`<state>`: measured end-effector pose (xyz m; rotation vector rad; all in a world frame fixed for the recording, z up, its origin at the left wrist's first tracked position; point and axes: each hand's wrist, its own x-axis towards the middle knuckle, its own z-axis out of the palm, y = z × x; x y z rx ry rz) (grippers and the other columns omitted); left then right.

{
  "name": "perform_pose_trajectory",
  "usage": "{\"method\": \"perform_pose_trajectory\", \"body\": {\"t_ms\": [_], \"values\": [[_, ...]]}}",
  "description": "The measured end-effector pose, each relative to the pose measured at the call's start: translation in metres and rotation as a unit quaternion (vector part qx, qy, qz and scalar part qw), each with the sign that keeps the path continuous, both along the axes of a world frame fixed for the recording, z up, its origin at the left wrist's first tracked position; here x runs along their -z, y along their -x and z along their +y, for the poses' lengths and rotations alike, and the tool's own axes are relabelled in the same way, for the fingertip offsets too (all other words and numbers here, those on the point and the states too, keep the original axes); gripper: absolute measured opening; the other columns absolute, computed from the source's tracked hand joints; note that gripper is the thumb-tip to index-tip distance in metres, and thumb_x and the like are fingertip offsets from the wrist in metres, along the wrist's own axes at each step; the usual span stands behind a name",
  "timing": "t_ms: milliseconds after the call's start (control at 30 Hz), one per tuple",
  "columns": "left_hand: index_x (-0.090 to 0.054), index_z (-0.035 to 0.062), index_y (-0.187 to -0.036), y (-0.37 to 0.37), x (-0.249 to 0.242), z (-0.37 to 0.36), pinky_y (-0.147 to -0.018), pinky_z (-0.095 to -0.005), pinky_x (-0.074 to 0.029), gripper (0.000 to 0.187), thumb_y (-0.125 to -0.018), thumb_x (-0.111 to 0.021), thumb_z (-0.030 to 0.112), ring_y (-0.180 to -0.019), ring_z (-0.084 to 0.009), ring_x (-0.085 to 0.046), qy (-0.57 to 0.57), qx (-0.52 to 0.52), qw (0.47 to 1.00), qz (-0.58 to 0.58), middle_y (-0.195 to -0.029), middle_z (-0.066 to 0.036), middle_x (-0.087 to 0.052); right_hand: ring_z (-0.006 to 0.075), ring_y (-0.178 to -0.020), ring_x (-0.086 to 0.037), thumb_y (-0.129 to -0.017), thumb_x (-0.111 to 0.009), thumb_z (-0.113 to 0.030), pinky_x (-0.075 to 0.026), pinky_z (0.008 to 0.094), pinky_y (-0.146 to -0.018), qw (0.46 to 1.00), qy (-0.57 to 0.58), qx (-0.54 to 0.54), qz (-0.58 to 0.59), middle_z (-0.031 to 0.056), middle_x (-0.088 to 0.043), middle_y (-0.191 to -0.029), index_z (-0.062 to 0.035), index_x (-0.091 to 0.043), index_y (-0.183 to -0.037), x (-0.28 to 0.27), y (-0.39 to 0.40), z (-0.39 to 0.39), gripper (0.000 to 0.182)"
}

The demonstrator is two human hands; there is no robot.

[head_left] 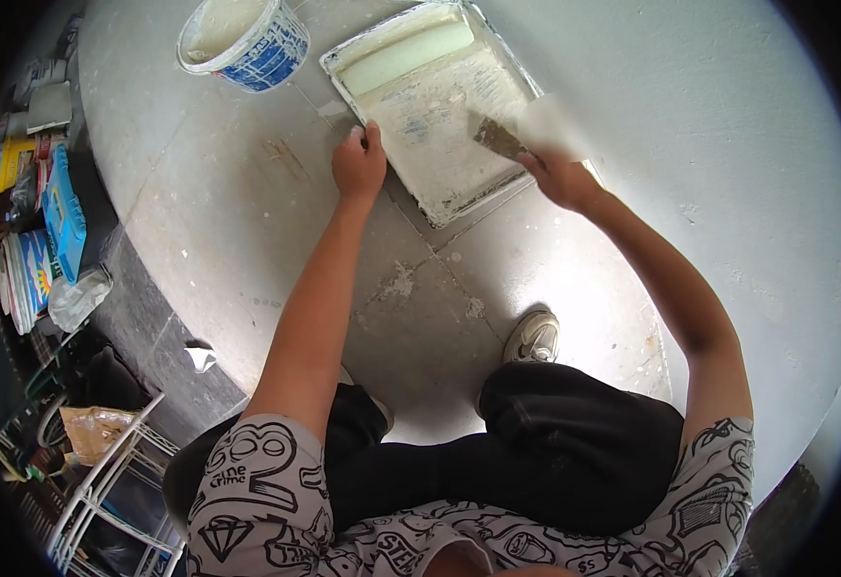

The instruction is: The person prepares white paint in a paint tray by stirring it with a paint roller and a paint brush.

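A paint tray (451, 125), coated in dried and smeared white paint, lies on the floor in front of me. In its far end rests a pale paint roller (406, 58). My left hand (359, 165) is closed at the tray's left rim, fingers curled against it. My right hand (566, 183) grips a scraper (499, 137) with a paint-stained blade, held over the right part of the tray. Beside that hand is a blurred white patch I cannot make out. Past the tray's left corner stands a paint-smeared white and blue bucket (264, 56).
A pale wall (728, 192) rises close on the right. Along the left are stacked books, a blue plastic item (62, 213), a clear plastic bag (80, 298) and a white wire rack (103, 481). A white scrap (200, 358) lies on the floor. My shoe (534, 337) is below the tray.
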<state>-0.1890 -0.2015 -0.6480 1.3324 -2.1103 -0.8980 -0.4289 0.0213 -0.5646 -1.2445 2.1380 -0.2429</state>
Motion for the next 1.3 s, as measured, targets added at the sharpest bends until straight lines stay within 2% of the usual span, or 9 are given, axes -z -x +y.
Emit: {"method": "perform_pose_trajectory", "body": {"t_ms": [100, 233, 467, 600, 800, 900, 1033, 1133, 1300], "values": [[-0.064, -0.0014, -0.079, 0.005, -0.006, -0.007, -0.069, -0.0521, -0.050, 0.058, -0.103, -0.047, 0.048, -0.077, -0.0459, -0.066, -0.019, -0.018, 0.999, -0.046, -0.077, -0.024, -0.068, 0.0339, -0.073, -0.071, -0.107, -0.047, -0.040, -0.057, 0.0472, -0.075, 0.998, -0.006, -0.011, 0.062, 0.0190, -0.070, -0.076, -0.0023, -0.068, -0.098, -0.013, 0.021, 0.000, 0.044], [-0.067, -0.0024, -0.083, 0.015, -0.010, -0.015, -0.074, -0.0536, -0.050, 0.066, -0.105, -0.039, 0.054, -0.081, -0.0470, -0.066, -0.023, -0.066, 0.997, -0.040, -0.081, -0.026, -0.069, 0.0294, -0.071, -0.073, -0.104, -0.051, -0.045, -0.059, 0.0427, -0.079, 0.981, -0.047, -0.062, 0.175, 0.0151, -0.072, -0.075, -0.0075, -0.075, -0.101, -0.036, 0.043, -0.018, 0.044], [-0.070, -0.0046, -0.078, 0.013, 0.006, -0.006, -0.072, -0.0538, -0.050, 0.071, -0.108, -0.032, 0.048, -0.078, -0.0471, -0.066, -0.007, -0.044, 0.999, -0.029, -0.078, -0.028, -0.068, 0.0314, -0.077, -0.073, -0.103, -0.051, -0.047, -0.058, 0.0447, -0.083, 0.981, -0.073, -0.086, 0.159, 0.0150, -0.073, -0.079, -0.0070, -0.076, -0.095, -0.007, 0.041, -0.038, 0.048], [-0.070, -0.0049, -0.076, 0.012, 0.005, -0.006, -0.068, -0.0539, -0.050, 0.070, -0.109, -0.033, 0.044, -0.072, -0.0473, -0.065, -0.008, -0.049, 0.997, -0.055, -0.073, -0.028, -0.066, 0.0342, -0.079, -0.073, -0.104, -0.049, -0.046, -0.058, 0.0455, -0.081, 0.990, -0.091, -0.023, 0.102, 0.0188, -0.073, -0.085, -0.0064, -0.075, -0.096, -0.005, 0.022, -0.025, 0.048], [-0.071, -0.0048, -0.077, 0.012, 0.008, -0.007, -0.070, -0.0534, -0.051, 0.068, -0.108, -0.035, 0.044, -0.073, -0.0469, -0.065, 0.028, -0.047, 0.998, -0.024, -0.074, -0.027, -0.067, 0.0266, -0.070, -0.070, -0.104, -0.049, -0.046, -0.058, 0.0431, -0.076, 0.990, -0.101, -0.021, 0.101, 0.0149, -0.072, -0.081, -0.0063, -0.074, -0.099, -0.007, 0.044, -0.022, 0.047], [-0.072, -0.0048, -0.078, 0.009, 0.003, -0.008, -0.071, -0.0530, -0.052, 0.068, -0.108, -0.035, 0.044, -0.075, -0.0469, -0.066, 0.007, -0.034, 0.998, -0.049, -0.076, -0.027, -0.068, 0.0283, -0.071, -0.070, -0.104, -0.051, -0.045, -0.057, 0.0444, -0.076, 0.983, -0.092, -0.061, 0.146, 0.0150, -0.073, -0.083, -0.0052, -0.074, -0.096, -0.028, 0.064, -0.030, 0.047], [-0.072, -0.0043, -0.080, 0.011, 0.006, -0.010, -0.072, -0.0531, -0.052, 0.068, -0.108, -0.035, 0.045, -0.075, -0.0468, -0.066, 0.011, -0.046, 0.998, -0.050, -0.077, -0.027, -0.069, 0.0311, -0.080, -0.071, -0.102, -0.053, -0.043, -0.056, 0.0461, -0.080, 0.987, -0.069, -0.106, 0.099, 0.0172, -0.073, -0.091, -0.0041, -0.075, -0.096, 0.009, 0.052, -0.028, 0.045], [-0.072, -0.0038, -0.081, 0.009, 0.004, -0.016, -0.072, -0.0532, -0.052, 0.068, -0.108, -0.034, 0.046, -0.076, -0.0467, -0.066, 0.003, -0.057, 0.997, -0.051, -0.078, -0.026, -0.069, 0.0331, -0.089, -0.072, -0.101, -0.055, -0.043, -0.056, 0.0460, -0.086, 0.981, -0.106, -0.103, 0.125, 0.0161, -0.074, -0.093, -0.0066, -0.076, -0.098, -0.011, 0.032, -0.033, 0.042], [-0.072, -0.0039, -0.083, 0.003, -0.001, -0.019, -0.073, -0.0530, -0.052, 0.070, -0.107, -0.034, 0.049, -0.079, -0.0459, -0.067, -0.012, -0.032, 0.997, -0.070, -0.080, -0.026, -0.070, 0.0329, -0.088, -0.072, -0.100, -0.057, -0.045, -0.056, 0.0455, -0.086, 0.984, -0.106, -0.073, 0.126, 0.0178, -0.075, -0.095, -0.0050, -0.076, -0.102, -0.037, 0.063, -0.040, 0.045]]}}
